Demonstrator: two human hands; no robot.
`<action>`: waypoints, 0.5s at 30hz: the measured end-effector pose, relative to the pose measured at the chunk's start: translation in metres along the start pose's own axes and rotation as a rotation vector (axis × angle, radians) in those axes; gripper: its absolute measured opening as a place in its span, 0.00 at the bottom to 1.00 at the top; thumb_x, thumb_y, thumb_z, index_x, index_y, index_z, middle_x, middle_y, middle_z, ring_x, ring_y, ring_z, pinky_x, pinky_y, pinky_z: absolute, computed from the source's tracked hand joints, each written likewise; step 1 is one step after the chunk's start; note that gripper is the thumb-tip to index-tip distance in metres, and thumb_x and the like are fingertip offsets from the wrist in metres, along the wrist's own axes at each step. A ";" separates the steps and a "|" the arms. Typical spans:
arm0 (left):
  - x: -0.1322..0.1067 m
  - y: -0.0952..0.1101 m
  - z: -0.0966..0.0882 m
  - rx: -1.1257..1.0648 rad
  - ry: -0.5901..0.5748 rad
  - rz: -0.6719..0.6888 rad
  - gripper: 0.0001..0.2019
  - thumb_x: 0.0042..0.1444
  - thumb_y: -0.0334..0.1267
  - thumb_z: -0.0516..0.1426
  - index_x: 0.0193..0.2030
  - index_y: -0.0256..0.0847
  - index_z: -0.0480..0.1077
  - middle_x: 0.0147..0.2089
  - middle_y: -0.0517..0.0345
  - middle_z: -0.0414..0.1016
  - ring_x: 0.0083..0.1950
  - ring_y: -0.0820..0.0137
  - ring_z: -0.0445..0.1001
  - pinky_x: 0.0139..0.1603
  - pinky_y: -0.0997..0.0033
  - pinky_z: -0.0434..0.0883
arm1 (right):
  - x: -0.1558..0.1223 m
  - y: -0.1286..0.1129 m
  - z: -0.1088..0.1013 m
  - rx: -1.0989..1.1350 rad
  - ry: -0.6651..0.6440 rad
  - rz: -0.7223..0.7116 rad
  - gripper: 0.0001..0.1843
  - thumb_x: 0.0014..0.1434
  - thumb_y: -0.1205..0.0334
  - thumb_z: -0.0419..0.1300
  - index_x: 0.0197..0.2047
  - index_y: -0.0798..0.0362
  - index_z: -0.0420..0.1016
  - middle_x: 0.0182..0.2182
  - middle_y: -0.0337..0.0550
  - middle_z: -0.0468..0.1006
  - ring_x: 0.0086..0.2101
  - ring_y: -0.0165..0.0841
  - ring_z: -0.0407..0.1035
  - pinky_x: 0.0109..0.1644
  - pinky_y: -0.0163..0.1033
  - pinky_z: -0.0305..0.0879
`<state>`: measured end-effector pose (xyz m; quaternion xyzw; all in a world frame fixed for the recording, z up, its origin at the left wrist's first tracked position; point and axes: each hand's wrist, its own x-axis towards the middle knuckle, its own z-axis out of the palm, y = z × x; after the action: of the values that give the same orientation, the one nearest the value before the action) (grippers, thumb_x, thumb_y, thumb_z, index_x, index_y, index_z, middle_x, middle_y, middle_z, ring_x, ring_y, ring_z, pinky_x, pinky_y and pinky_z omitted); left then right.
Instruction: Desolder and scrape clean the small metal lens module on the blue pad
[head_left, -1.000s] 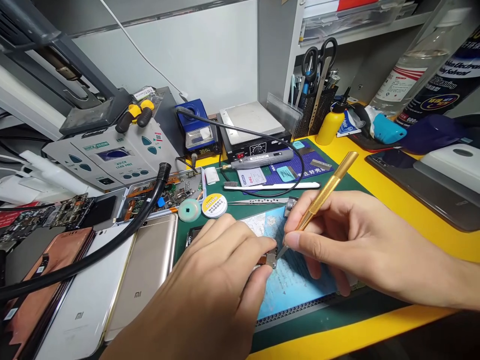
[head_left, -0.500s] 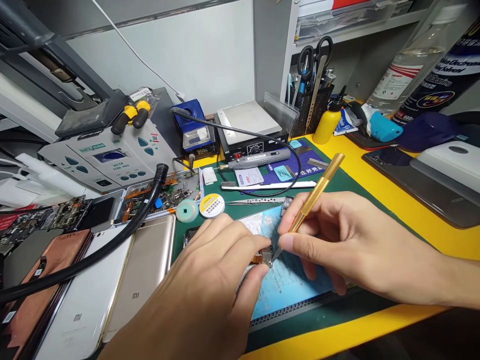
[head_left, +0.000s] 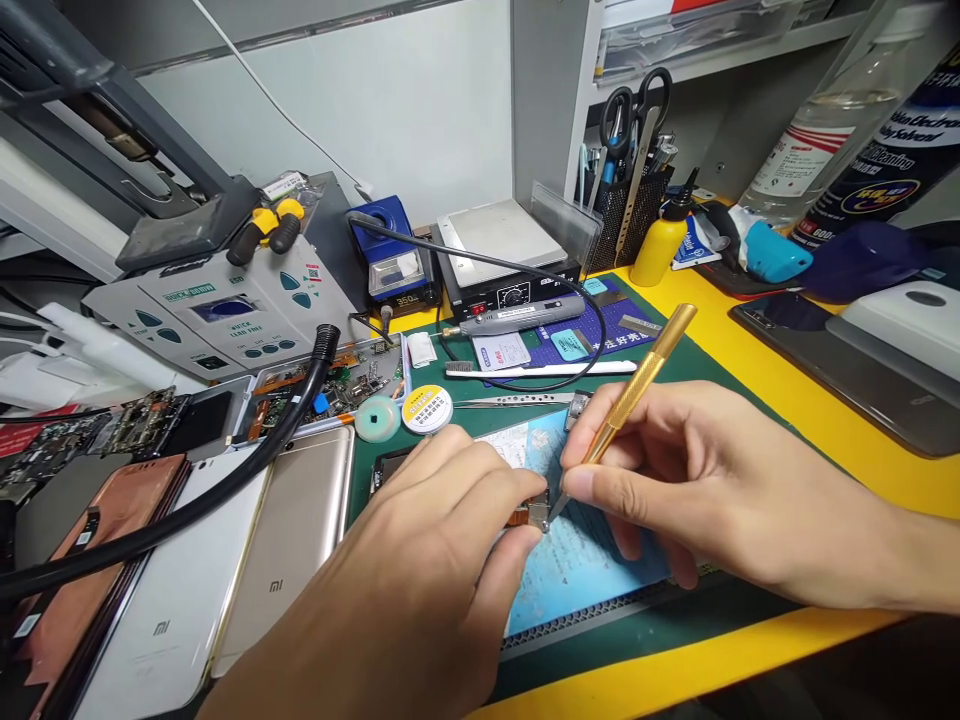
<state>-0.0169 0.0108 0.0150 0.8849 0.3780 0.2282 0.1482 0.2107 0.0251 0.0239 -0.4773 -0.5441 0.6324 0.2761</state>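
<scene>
My left hand [head_left: 427, 560] pinches a small metal component with an orange flex strip [head_left: 534, 514] against a light blue mat [head_left: 585, 570] at the centre of the bench. In my right hand [head_left: 697, 490] a gold-handled knife tool [head_left: 637, 380] is held like a pen. Its blade tip touches the right edge of the component. Both hands rest low on the mat, fingertips almost meeting.
Several phone backs [head_left: 277, 560] lie at the left under a black hose [head_left: 225, 480]. A grey rework station [head_left: 225, 310], a parts tray [head_left: 337, 385], a solder-paste tin [head_left: 427, 409], tweezers [head_left: 517, 401], a hot plate [head_left: 502, 245] and a yellow bottle [head_left: 660, 250] stand behind. A tablet [head_left: 840, 370] lies right.
The view shifts slightly between frames. Both hands keep their grips, and the knife tip stays at the component with only a tiny shift of the handle.
</scene>
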 end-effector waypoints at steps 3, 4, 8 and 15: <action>0.000 -0.001 0.000 -0.013 0.013 0.013 0.11 0.67 0.26 0.57 0.51 0.41 0.76 0.43 0.62 0.79 0.46 0.68 0.73 0.46 0.66 0.72 | -0.001 -0.001 0.000 0.003 0.001 -0.005 0.11 0.55 0.61 0.75 0.35 0.50 0.77 0.16 0.32 0.72 0.17 0.27 0.64 0.16 0.25 0.61; 0.001 -0.001 0.000 -0.014 0.014 0.018 0.11 0.67 0.26 0.57 0.51 0.41 0.77 0.43 0.61 0.79 0.45 0.68 0.74 0.45 0.66 0.72 | -0.001 -0.001 0.000 0.003 -0.003 -0.002 0.11 0.55 0.61 0.75 0.35 0.50 0.77 0.16 0.31 0.72 0.17 0.27 0.63 0.16 0.25 0.61; 0.000 -0.001 -0.001 -0.016 0.003 0.040 0.11 0.67 0.26 0.57 0.51 0.39 0.77 0.43 0.60 0.79 0.45 0.68 0.74 0.46 0.67 0.72 | 0.001 -0.002 -0.001 0.000 0.000 0.001 0.11 0.56 0.62 0.75 0.36 0.50 0.77 0.17 0.31 0.73 0.16 0.26 0.62 0.15 0.25 0.60; -0.002 -0.004 0.001 -0.016 0.006 0.065 0.11 0.68 0.26 0.57 0.52 0.39 0.76 0.43 0.59 0.78 0.45 0.67 0.73 0.48 0.66 0.72 | 0.004 0.002 -0.003 0.008 -0.029 0.020 0.11 0.57 0.60 0.74 0.37 0.50 0.76 0.17 0.31 0.74 0.14 0.25 0.61 0.15 0.26 0.60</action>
<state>-0.0198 0.0121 0.0123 0.8949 0.3475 0.2386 0.1467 0.2123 0.0296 0.0210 -0.4723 -0.5407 0.6443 0.2637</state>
